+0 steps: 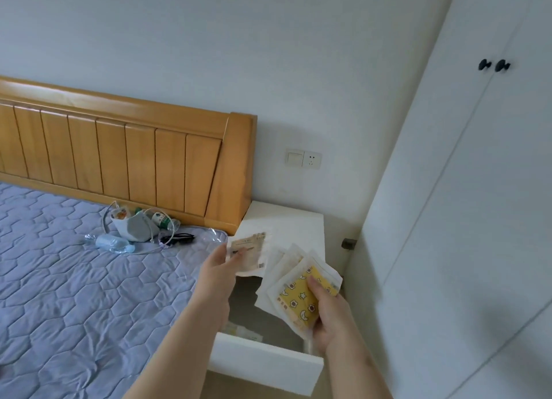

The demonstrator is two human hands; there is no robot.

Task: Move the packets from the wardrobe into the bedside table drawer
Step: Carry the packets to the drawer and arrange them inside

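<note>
Bed (74, 279) to the left and closed wardrobe (478, 189) to the right frame the white bedside table (286, 222), whose drawer (263, 366) stands pulled out below both hands. A few packets already lie at the drawer's near left corner (239, 330), so the step in hand looks like unloading the carried packets one at a time.

The right hand (328, 324) grips a fan of packets (286, 276), thumb pressed on the yellow patterned one (298, 300) on top. The fan spreads up and leftward from the grip, corners pointing toward the wall, faces turned up to the camera. The left hand (218, 267) pinches a single pale packet (248, 255) by its left edge. It is held over the table's front edge, nearly upright, its slightly longer side running up and down.

Next, I judge, the left hand must lower that packet, tip it flat and let go inside the drawer, then return for another.
</note>
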